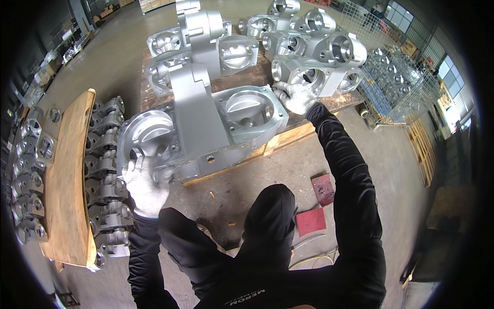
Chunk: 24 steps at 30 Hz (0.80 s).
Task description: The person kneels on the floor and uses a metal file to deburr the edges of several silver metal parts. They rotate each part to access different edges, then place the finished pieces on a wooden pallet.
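A large silver metal casting (198, 121) lies in front of me. It has a raised central block and a round hollow on each side. My left hand (147, 186), in a white knit glove, grips its near left edge, fingers over the rim and thumb apart. At the far right corner, my right hand (296, 98), gloved alike, curls its fingers on the edge; some fingertips are hard to make out. The casting rests on a wooden pallet (280, 141) and stays level between both hands.
More silver castings (314, 56) crowd the pallet behind. Smaller metal parts (109, 175) are stacked beside a wooden board (71, 185) at left. A wire cage (411, 98) of parts stands at right. Red sheets (311, 222) and a hose (314, 261) lie on the floor.
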Motion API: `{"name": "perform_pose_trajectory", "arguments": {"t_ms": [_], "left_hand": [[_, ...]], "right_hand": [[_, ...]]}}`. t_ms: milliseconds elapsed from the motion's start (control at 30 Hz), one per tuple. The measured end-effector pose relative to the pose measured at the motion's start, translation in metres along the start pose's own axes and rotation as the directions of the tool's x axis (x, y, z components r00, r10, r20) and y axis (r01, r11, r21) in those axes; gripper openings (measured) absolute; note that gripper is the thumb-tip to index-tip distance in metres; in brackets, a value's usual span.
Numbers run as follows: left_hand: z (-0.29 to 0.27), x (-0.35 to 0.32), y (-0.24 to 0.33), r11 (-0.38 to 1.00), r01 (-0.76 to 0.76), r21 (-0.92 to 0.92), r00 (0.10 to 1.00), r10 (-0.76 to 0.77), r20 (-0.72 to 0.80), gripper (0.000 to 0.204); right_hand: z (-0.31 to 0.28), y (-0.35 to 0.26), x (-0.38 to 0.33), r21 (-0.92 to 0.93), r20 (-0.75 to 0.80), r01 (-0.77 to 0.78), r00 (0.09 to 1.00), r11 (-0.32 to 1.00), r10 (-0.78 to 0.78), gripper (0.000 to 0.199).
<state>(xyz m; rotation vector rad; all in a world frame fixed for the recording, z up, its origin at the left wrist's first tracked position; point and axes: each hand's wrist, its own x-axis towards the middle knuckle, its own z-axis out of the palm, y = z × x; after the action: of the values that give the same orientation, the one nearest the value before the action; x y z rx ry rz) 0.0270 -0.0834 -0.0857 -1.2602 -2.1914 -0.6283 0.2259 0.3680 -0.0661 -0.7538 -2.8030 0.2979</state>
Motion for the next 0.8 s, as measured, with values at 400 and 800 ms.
{"name": "perform_pose_trajectory", "arguments": {"t_ms": [400, 800], "left_hand": [[0.001, -0.003, 0.003, 0.998, 0.003, 0.064, 1.000, -0.001, -0.021, 0.043], [0.003, -0.004, 0.003, 1.000, 0.025, 0.019, 0.999, -0.024, -0.036, 0.044]], "right_hand": [[-0.008, 0.005, -0.013, -0.304, -0.082, 0.182, 0.973, 0.935, -0.216, 0.037], [-0.011, 0.004, -0.089, -0.243, -0.230, 0.292, 0.909, 0.925, -0.347, 0.027]]}}
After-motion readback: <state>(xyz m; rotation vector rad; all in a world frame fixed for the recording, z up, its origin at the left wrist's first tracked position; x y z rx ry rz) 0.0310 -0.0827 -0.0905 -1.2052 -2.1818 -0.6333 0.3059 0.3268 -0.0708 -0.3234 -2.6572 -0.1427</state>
